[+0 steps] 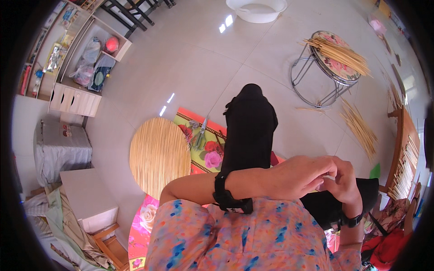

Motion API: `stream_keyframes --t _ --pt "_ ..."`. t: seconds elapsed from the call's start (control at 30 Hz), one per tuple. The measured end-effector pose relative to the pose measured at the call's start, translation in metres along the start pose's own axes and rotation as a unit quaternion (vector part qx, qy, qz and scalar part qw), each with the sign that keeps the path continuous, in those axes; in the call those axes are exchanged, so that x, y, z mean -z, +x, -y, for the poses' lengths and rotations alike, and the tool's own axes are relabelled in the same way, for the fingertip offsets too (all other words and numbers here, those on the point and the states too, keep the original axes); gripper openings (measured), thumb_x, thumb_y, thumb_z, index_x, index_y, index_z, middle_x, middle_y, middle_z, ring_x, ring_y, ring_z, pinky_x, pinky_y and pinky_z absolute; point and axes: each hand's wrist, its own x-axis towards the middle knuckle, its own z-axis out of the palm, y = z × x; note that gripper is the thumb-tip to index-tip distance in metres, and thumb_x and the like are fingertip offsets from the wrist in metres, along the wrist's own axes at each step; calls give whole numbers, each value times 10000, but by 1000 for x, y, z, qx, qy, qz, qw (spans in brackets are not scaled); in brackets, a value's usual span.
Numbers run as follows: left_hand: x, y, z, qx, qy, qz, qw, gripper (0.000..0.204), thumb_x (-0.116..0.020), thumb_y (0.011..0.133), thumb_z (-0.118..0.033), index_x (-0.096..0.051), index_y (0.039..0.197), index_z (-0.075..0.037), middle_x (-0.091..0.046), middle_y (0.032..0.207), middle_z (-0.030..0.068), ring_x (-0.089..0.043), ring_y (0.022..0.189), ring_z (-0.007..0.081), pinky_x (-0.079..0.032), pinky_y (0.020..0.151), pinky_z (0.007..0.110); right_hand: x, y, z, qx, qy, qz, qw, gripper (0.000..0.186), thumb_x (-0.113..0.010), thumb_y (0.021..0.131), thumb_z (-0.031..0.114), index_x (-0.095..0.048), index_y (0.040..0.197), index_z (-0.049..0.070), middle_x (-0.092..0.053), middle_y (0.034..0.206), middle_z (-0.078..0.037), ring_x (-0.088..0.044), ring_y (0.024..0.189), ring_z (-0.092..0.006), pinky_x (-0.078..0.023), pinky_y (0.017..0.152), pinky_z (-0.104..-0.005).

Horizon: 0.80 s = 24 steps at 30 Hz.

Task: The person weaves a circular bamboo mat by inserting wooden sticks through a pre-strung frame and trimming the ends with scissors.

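Note:
My left hand (296, 178) reaches across my lap toward the right, with a black band on its wrist. Its fingers are curled in and meet my right hand (343, 180), which is also closed. The two hands come together above my black-trousered right leg (321, 205). Whatever lies between the fingers is hidden or too small to make out. To the left of my outstretched leg (248, 131) is a round panel of thin straw-coloured sticks (160, 156). A pair of scissors (201, 133) lies on the floral mat (196, 156) beside it.
At the upper right, a round floral-topped stool (339, 67) bears a bundle of thin sticks (337, 52). More sticks (359, 128) lie on the floor near it. A white basin (257, 11) stands far ahead. Shelves (56, 45) and a grey-covered box (63, 147) line the left.

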Motion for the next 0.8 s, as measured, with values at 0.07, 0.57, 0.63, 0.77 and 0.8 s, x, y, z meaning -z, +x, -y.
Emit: stream_keyframes --t 0.07,0.57,0.63,0.77,0.8 --pt "5 -4 -1 -32 55 -54 996 265 -576 872 -20 -459 1107 -55 -638 903 120 -640 770 344 -492 631 386 -5 6 3 87 151 47 984 361 -634 898 266 -603 1053 -59 -656 932 -105 -639 849 -159 -503 757 -281" --pt "68 -66 -22 30 91 -33 995 173 -463 924 -200 -545 982 -59 -576 932 117 -593 747 282 -459 633 336 -26 53 51 57 -70 0 996 194 -539 924 120 -613 935 -60 -626 797 -63 -586 748 -125 -478 702 -252" --pt "105 -94 -34 16 167 -33 985 184 -474 915 -189 -561 1003 -52 -577 953 119 -592 745 280 -459 640 331 -9 52 40 5 -105 -124 987 169 -516 927 85 -609 921 -55 -622 797 -60 -583 748 -126 -476 706 -253" --pt "203 -168 30 4 49 -639 767 177 -487 934 -57 -565 1081 3 -670 967 105 -651 728 156 -504 657 251 34 35 -2 -11 -27 -163 986 239 -563 943 192 -609 970 -42 -620 825 -56 -584 755 -126 -476 729 -258" --pt "221 -195 69 85 42 -650 754 157 -517 932 -85 -585 1042 5 -671 933 93 -649 736 143 -497 639 243 34 37 -1 5 -5 -155 988 283 -579 945 237 -609 986 -41 -620 834 -58 -584 753 -125 -478 730 -260"
